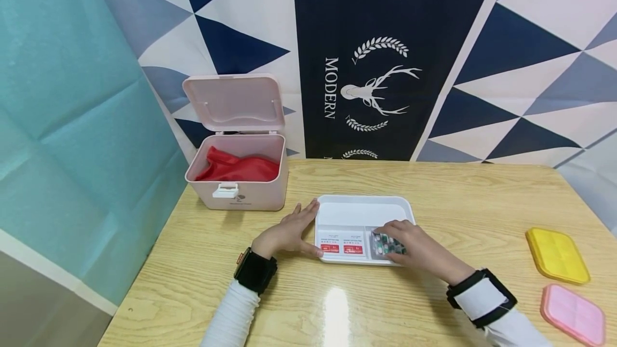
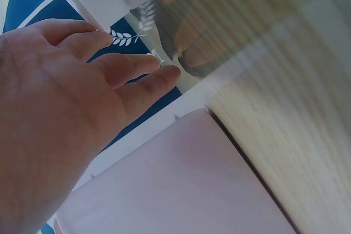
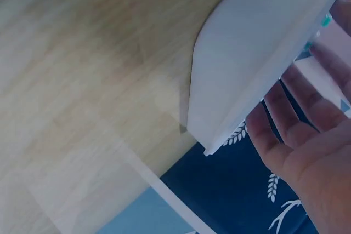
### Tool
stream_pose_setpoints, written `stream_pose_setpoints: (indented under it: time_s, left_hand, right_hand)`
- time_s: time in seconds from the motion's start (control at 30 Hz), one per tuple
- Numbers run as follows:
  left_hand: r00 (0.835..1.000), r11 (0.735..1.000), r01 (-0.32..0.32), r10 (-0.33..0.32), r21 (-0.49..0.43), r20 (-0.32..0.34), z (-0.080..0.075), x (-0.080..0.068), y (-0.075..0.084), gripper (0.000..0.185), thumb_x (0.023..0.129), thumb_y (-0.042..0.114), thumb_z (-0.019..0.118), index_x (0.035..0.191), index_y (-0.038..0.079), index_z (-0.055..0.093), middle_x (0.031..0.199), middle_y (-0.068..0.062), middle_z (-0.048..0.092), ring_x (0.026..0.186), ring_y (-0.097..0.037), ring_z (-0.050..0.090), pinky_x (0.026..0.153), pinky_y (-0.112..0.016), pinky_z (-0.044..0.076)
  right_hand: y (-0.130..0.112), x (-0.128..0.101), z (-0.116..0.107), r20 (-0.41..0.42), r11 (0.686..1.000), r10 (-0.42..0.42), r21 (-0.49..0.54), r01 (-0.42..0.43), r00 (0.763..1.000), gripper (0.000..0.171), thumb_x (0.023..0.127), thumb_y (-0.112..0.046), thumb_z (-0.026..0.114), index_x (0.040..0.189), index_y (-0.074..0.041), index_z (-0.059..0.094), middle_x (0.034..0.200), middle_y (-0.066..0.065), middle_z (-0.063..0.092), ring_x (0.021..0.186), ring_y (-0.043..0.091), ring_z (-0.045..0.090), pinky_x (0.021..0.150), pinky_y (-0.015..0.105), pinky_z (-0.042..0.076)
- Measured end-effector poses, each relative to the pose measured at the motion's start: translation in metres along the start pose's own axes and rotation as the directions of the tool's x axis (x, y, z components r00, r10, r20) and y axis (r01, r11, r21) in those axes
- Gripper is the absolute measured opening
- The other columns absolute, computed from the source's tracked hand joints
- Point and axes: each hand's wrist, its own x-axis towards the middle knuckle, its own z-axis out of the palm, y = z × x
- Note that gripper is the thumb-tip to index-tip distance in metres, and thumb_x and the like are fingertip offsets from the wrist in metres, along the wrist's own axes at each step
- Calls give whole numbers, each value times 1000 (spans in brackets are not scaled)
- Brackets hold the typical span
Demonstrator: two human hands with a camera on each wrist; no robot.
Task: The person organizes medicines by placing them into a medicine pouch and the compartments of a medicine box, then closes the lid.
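The right hand [image 3: 312, 157] reaches over the white tray [image 3: 258, 53] with straight fingers [image 3: 274, 119]. The tray lies on the wooden tabletop [image 3: 82, 80].

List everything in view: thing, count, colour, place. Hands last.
storage box: 1, pink, lid up, back left of the table
red cloth: 1, red, inside the storage box
tray: 1, white, centre of the table
sachets: 2, white with red labels, front left of the tray
blister pack: 1, silver with green and pink pills, front right of the tray
yellow lid: 1, yellow, right edge of the table
pink lid: 1, pink, nearer than the yellow lid
table: 1, light wood
backdrop: 1, navy, white and grey triangles with a deer motif
wrist straps: 2, black, one per wrist
left hand: 1, flat against the tray's left side
right hand: 1, fingers on the blister pack
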Motion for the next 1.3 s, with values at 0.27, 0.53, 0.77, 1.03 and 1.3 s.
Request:
stream_pose_setpoints:
  time_s: [0.27,0.53,0.77,1.03,1.3]
  left_hand:
    - [1000,1000,1,-1,1,-1,1,1,0,112,69,50,73,148,14,2,155,1,-3,140,-37,-2,113,-51,11]
    - [1000,1000,0,0,6,-4,1,1,-1,112,69,50,72,148,14,1,155,2,-4,140,-37,-2,113,-51,11]
    - [1000,1000,-5,5,9,-6,1,1,-1,112,69,50,72,148,14,2,155,1,-3,140,-38,-1,113,-51,11]
    - [1000,1000,-11,11,15,-10,0,-1,1,110,69,50,72,148,13,4,155,1,-3,139,-39,-1,112,-52,11]
    - [1000,1000,-11,11,-4,-6,-3,-2,5,109,70,50,72,148,12,6,155,0,-1,139,-40,1,113,-52,11]
  right_hand:
    - [1,6,1,46,998,-29,-59,32,999,46,70,-22,77,113,-13,63,110,7,63,99,25,57,81,43,48]
    - [0,7,3,44,996,-37,-75,40,998,36,71,-17,76,105,-12,66,105,8,64,95,25,60,79,42,50]
    - [-1,1,1,-27,994,-59,-98,56,998,32,72,-16,76,102,-8,67,101,6,66,92,22,61,77,40,51]
    - [10,-13,-14,-192,997,-2,-82,-14,981,29,73,-8,73,101,-3,65,99,13,66,91,29,63,77,44,51]
    - [51,-36,-40,-292,980,124,-115,-163,948,35,74,-8,71,105,3,61,101,23,63,89,42,59,74,53,47]
